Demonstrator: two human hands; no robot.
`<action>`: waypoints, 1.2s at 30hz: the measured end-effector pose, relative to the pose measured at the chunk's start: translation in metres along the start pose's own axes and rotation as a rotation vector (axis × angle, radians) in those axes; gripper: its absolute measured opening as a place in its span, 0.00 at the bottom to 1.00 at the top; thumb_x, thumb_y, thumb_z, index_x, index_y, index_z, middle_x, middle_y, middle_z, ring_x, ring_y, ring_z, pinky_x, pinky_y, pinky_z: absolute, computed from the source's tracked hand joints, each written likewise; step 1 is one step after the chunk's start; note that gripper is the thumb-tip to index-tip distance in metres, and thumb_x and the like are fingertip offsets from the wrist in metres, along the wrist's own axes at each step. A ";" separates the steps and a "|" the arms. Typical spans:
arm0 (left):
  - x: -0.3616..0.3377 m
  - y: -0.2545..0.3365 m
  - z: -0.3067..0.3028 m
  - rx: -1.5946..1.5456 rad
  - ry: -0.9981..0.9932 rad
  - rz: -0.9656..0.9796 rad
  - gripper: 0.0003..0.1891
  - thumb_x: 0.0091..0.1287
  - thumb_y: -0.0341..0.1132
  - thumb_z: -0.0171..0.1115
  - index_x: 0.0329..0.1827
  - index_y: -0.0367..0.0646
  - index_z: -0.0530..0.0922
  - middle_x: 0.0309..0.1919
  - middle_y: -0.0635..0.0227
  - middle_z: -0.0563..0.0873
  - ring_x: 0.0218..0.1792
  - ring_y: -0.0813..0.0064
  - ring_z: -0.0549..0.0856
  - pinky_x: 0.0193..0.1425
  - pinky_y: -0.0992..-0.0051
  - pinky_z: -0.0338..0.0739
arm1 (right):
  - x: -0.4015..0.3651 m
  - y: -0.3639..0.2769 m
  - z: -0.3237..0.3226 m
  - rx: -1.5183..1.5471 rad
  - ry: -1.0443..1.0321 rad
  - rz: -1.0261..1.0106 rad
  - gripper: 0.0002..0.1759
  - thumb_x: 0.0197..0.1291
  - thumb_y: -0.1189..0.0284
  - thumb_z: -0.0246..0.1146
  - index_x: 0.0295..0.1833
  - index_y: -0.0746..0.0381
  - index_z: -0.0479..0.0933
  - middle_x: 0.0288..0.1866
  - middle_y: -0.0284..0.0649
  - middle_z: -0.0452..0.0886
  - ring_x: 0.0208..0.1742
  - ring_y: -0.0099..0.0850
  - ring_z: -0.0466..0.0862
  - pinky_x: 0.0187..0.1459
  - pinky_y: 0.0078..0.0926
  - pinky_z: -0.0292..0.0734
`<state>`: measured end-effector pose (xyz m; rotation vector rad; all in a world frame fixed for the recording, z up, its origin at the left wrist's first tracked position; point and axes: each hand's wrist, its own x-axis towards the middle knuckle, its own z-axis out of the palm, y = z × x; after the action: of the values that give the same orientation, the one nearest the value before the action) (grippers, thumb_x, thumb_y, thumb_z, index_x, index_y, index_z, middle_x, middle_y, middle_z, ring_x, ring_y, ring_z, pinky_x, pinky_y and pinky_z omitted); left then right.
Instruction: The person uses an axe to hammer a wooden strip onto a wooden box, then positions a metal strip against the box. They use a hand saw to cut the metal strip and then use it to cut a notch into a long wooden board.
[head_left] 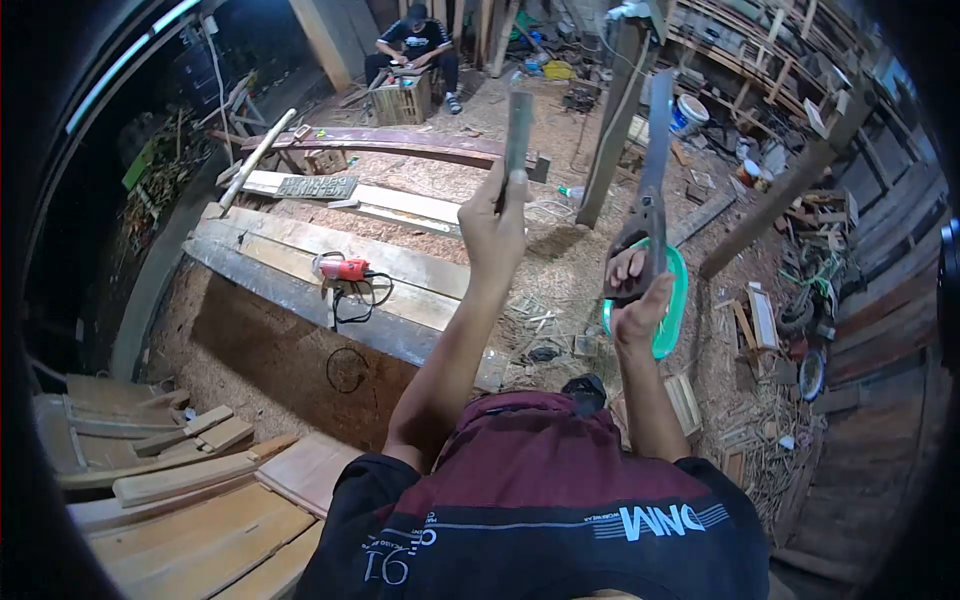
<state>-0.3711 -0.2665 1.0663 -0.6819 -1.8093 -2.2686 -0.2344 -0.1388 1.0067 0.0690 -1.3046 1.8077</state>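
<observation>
My left hand is closed around the lower end of a flat, narrow metal-looking bar, held upright at the centre. To the right, my right hand grips the dark handle of a handsaw, whose long blade points up. The two tools are apart. Behind and below my right hand is a green plastic basin. A red power tool with a black cord lies on the pale planks to the left of my left hand.
A person sits at the back by a wooden crate. Wooden posts stand near the saw. A long reddish beam lies beyond the planks. Stacked boards are at lower left; scrap wood and shavings litter the ground.
</observation>
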 end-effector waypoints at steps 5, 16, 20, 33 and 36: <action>0.016 -0.025 -0.036 0.337 0.018 0.241 0.21 0.76 0.35 0.59 0.67 0.34 0.76 0.32 0.66 0.84 0.35 0.76 0.81 0.40 0.73 0.76 | 0.026 0.006 0.031 -0.053 0.062 0.256 0.16 0.73 0.65 0.46 0.40 0.66 0.71 0.33 0.39 0.75 0.32 0.24 0.71 0.37 0.23 0.67; 0.003 -0.115 -0.102 0.797 -0.104 0.082 0.18 0.70 0.33 0.64 0.62 0.49 0.81 0.38 0.56 0.84 0.38 0.53 0.84 0.41 0.60 0.79 | 0.043 0.088 -0.001 -0.470 -0.047 0.540 0.22 0.74 0.55 0.58 0.32 0.60 0.74 0.25 0.30 0.76 0.27 0.18 0.73 0.31 0.20 0.67; -0.019 -0.164 -0.108 0.777 -0.074 0.088 0.17 0.70 0.30 0.61 0.62 0.42 0.79 0.44 0.54 0.84 0.43 0.51 0.84 0.46 0.60 0.80 | 0.037 0.113 -0.010 -0.609 -0.085 0.762 0.24 0.72 0.52 0.60 0.28 0.59 0.74 0.21 0.28 0.73 0.25 0.18 0.72 0.28 0.22 0.66; -0.083 -0.301 -0.107 1.049 -0.098 -0.194 0.16 0.69 0.29 0.60 0.58 0.39 0.78 0.51 0.54 0.81 0.52 0.52 0.82 0.54 0.58 0.78 | 0.023 0.227 -0.105 -0.795 -0.483 0.834 0.20 0.72 0.56 0.62 0.36 0.63 0.76 0.22 0.26 0.66 0.25 0.18 0.64 0.27 0.25 0.60; -0.089 -0.356 -0.117 1.096 -0.153 -0.209 0.16 0.67 0.28 0.60 0.58 0.40 0.78 0.51 0.56 0.82 0.52 0.54 0.82 0.54 0.58 0.78 | 0.018 0.268 -0.113 -0.839 -0.547 0.841 0.20 0.72 0.56 0.62 0.35 0.63 0.76 0.22 0.26 0.66 0.26 0.19 0.64 0.27 0.25 0.61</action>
<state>-0.4634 -0.3008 0.6940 -0.4397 -2.8151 -0.9602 -0.3770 -0.0551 0.7669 -0.5546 -2.6890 1.7549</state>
